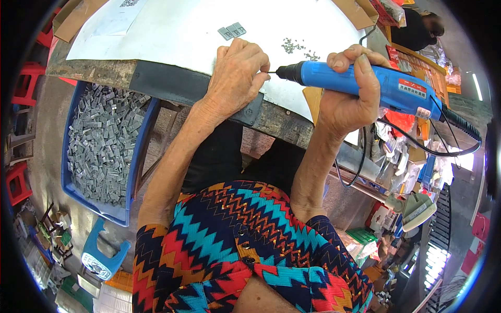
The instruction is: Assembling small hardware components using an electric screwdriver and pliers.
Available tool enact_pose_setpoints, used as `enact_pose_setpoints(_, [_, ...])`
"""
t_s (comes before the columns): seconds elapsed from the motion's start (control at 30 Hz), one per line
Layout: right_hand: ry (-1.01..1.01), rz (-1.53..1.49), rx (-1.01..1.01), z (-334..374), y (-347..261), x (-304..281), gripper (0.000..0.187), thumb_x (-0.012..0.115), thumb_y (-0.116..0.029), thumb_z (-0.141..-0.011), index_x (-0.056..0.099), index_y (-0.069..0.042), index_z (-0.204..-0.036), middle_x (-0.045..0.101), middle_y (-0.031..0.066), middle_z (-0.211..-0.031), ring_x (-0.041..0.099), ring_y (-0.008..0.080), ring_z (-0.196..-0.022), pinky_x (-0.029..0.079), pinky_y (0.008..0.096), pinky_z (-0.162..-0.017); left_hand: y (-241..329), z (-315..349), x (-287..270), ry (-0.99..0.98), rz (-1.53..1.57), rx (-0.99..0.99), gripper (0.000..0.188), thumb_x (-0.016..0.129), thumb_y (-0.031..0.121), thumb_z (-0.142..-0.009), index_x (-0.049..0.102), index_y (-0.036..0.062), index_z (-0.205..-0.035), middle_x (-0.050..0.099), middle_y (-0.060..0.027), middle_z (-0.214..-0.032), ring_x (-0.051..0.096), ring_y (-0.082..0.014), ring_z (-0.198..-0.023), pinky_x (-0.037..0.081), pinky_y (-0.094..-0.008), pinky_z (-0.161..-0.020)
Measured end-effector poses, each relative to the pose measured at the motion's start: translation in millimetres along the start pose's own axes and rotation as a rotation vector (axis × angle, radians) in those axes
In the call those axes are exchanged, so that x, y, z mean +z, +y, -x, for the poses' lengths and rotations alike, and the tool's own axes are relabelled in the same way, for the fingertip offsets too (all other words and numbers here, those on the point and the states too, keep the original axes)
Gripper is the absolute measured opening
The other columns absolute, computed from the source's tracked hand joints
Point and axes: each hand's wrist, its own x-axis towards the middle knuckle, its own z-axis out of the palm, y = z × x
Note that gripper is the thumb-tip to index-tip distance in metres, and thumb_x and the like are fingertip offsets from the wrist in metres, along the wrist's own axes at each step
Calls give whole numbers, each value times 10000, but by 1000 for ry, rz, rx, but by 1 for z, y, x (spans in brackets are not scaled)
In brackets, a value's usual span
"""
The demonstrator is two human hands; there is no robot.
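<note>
My right hand (350, 94) is wrapped round a blue electric screwdriver (389, 86), held level above the table's front edge. Its thin bit points left and ends at the fingertips of my left hand (236, 78). The thumb and index finger of that hand are pinched together at the bit's tip; whatever they hold is too small to make out. Just beyond my left hand, a few flat grey pieces (231, 31) lie side by side. Small dark screws (292, 46) are scattered in two clusters on the white table covering (172, 39), beyond the screwdriver's nose.
Left of the table, a blue crate (99, 207) is full of small grey pieces. A black cable (417, 148) loops down from the screwdriver. Cardboard (360, 13) borders the table at the far right. A blue stool (102, 255) stands below the crate. Another person (415, 28) is at the far right.
</note>
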Motion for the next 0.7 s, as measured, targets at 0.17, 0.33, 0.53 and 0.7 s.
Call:
enact_pose_setpoints(0.17, [11,-19,-4,4,0,4,181,523,0,-754,545,-11,-932,582,154,-805,549,193,-644,426,345,-641,1,-1,-1,4,-14,40,147,672,54,-679,569,79,-781,549,-2,-837,462,-174,-843,298,-331,-741])
enact_pose_setpoints(0.33, [87,-4,-29,0,2,9,217,576,26,-693,483,31,-889,555,170,-768,556,192,-547,478,327,-557,1,0,0,4,-23,13,147,671,58,-676,570,79,-780,547,0,-819,462,-172,-843,296,-331,-741])
enact_pose_setpoints(0.53, [-22,-33,18,-2,0,2,176,522,0,-754,536,-15,-929,585,154,-801,549,188,-632,425,344,-641,0,2,-1,13,-22,-31,155,667,84,-671,575,82,-796,544,-5,-809,459,-178,-838,306,-331,-730])
enact_pose_setpoints(0.7, [-24,-48,14,-8,1,3,168,522,0,-755,533,-15,-923,581,152,-804,540,187,-641,414,344,-647,0,1,-1,28,-3,-71,190,648,82,-677,584,87,-857,543,-19,-820,459,-189,-852,317,-329,-733])
